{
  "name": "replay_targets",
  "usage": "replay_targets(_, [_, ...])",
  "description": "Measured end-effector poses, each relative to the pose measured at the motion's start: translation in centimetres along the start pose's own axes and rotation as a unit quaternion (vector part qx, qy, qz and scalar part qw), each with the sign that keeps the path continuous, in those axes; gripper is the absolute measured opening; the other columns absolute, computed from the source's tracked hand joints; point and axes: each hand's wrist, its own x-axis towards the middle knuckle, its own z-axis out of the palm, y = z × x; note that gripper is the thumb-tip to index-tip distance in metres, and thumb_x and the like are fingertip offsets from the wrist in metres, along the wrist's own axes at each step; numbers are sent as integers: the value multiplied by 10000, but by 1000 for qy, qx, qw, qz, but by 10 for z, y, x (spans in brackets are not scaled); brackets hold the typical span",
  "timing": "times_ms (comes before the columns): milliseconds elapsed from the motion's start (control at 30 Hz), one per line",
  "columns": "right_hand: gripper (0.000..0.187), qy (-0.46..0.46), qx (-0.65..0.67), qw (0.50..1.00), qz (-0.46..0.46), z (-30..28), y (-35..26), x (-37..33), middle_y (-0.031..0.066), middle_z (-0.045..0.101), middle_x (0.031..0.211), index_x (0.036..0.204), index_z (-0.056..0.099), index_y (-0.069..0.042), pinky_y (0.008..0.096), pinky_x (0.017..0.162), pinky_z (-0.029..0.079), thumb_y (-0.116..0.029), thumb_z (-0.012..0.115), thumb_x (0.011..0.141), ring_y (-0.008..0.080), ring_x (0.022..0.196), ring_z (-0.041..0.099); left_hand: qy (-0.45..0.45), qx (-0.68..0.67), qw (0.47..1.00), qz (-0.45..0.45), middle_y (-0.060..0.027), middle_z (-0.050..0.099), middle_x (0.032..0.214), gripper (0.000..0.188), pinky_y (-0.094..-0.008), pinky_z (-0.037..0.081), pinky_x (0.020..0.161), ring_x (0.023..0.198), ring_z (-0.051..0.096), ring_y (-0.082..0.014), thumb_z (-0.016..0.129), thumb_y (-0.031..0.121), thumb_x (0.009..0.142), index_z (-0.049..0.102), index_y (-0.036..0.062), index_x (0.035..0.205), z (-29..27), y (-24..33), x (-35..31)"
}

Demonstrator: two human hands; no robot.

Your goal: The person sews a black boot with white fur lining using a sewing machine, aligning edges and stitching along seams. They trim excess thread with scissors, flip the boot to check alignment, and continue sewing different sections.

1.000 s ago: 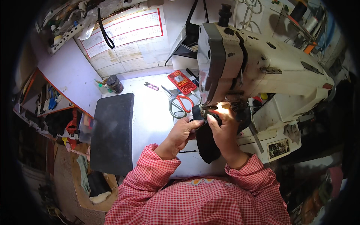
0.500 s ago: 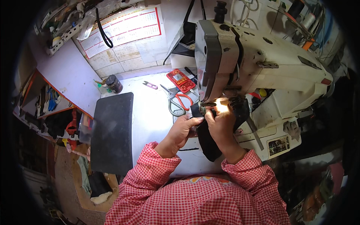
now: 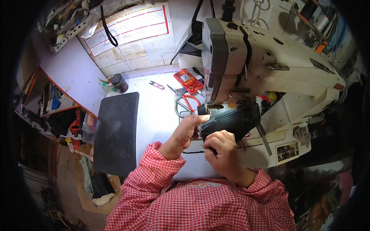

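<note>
A black, leather-like piece [image 3: 230, 124] lies under the head of a cream sewing machine [image 3: 269, 82], its surface shiny in the lamp light. My left hand [image 3: 182, 133] grips the piece's left edge, thumb on top and fingers beneath, close to the needle area. On the near side, my right hand [image 3: 223, 151] is closed with curled fingers around dark material at the piece's near edge. The machine's head hides the needle and the far part of the piece.
Left on the white table lies a dark flat board [image 3: 115, 133]. Scissors with red and grey handles [image 3: 187, 104], small thread snips [image 3: 156, 84], a red phone-shaped item [image 3: 188, 81] and a dark jar [image 3: 119, 83] are behind. A shelf unit [image 3: 58, 96] stands at far left.
My right hand has moved from beside the needle toward me and curled around the near edge. More of the black piece's top shows. My left hand stays at its left edge.
</note>
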Motion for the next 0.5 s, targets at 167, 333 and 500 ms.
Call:
replay_targets(167, [107, -30, -30, 998, -41, 12, -1, -3, 8, 616, 823, 781, 616, -97, 356, 773, 399, -63, 673, 698, 205, 779, 570, 32, 149, 988, 34, 8, 607, 751, 212, -202, 394, 506, 568, 515, -64, 722, 228, 852, 648, 47, 934, 4, 4, 3])
replay_targets(333, [125, -67, -3, 993, -98, 4, -4, -4, 36, 567, 831, 827, 597, -80, 383, 734, 431, -80, 673, 727, 212, 781, 551, 42, 73, 996, 11, 13, 619, 718, 180, -228, 389, 479, 534, 509, -71, 689, 186, 866, 683, 25, 945, 2, -3, 9])
replay_targets(500, [262, -11, -123, 981, -147, -83, 3, 1, 113, 615, 1029, 1009, 597, -27, 400, 816, 464, -67, 672, 762, 292, 910, 606, 22, -24, 996, 78, -43, 682, 852, 140, -234, 511, 643, 691, 634, -114, 628, 73, 878, 674, -16, 976, 4, -15, 12])
